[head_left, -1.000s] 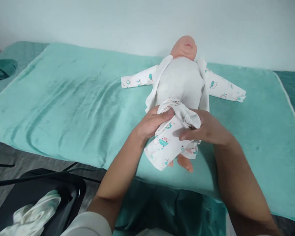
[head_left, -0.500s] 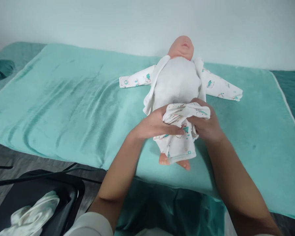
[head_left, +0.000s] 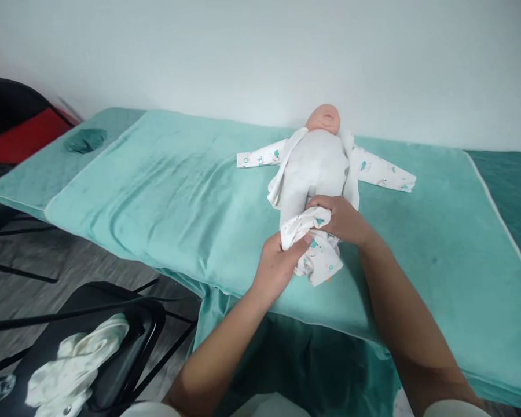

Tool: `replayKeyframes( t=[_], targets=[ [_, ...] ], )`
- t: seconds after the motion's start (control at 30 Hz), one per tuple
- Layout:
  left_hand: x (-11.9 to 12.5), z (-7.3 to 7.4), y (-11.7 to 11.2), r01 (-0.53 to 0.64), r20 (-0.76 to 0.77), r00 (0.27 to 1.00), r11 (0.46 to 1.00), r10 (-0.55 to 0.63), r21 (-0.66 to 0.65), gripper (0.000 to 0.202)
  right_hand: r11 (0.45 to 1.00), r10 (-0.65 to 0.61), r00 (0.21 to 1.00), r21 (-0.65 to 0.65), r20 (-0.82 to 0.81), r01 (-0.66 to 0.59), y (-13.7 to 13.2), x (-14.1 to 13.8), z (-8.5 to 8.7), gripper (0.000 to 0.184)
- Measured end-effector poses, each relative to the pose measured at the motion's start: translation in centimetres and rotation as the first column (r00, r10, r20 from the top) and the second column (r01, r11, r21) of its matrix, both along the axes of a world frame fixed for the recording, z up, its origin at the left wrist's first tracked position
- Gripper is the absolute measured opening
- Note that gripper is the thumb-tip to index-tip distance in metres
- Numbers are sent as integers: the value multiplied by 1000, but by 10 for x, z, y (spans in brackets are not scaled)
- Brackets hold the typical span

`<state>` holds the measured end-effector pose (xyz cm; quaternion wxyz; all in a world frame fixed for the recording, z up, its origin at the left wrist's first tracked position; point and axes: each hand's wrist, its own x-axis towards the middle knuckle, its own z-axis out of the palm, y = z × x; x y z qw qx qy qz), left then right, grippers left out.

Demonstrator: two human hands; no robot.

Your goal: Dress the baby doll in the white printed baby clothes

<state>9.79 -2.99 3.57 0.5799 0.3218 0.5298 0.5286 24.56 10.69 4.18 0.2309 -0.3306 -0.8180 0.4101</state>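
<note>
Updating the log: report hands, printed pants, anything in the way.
Left hand and right hand gripping printed pants. Pants bunched low on baby doll. Open jacket beside right hand.

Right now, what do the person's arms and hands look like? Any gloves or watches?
No gloves: the left hand and right hand are bare. Both forearms are bare too, with no watch or bracelet in sight. Pale, whitish sleeves peek in at the bottom edge. Some fingers are hidden, so I can't tell about rings.
</note>
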Motion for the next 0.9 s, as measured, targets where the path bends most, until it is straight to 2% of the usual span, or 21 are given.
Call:
replayKeyframes(
  t=[0.13,0.2,0.3,0.43,0.57,0.67,0.77,0.9],
  targets=[
    [8,5,-20,-32,-79,996,999,32,8,33,998,57,998,17,30,-58,0,0,-4,17],
    [11,8,-26,-64,-56,996,998,64,0,33,998,67,997,17,44,-68,0,1,-6,17],
    [14,11,-34,-132,112,985,991,134,-24,36,998,67,995,17,73,-68,-1,2,-9,17],
    [19,10,-47,-206,303,930,978,210,-43,35,998,33,990,55,137,-40,-3,-1,-11,17],
    [26,-3,-64,-278,380,881,958,282,-67,32,996,42,974,70,224,-59,-5,-6,-9,19],
    [28,-20,-75,-318,427,849,946,313,-62,31,991,71,956,87,285,-99,-6,-7,-7,17],
    [24,-37,-79,-347,441,825,933,354,-100,36,989,49,942,116,331,-92,-11,-6,-5,15],
    [12,-48,-78,-322,381,861,941,337,-104,42,991,13,935,119,355,-59,-19,-4,-7,15]
  ],
)
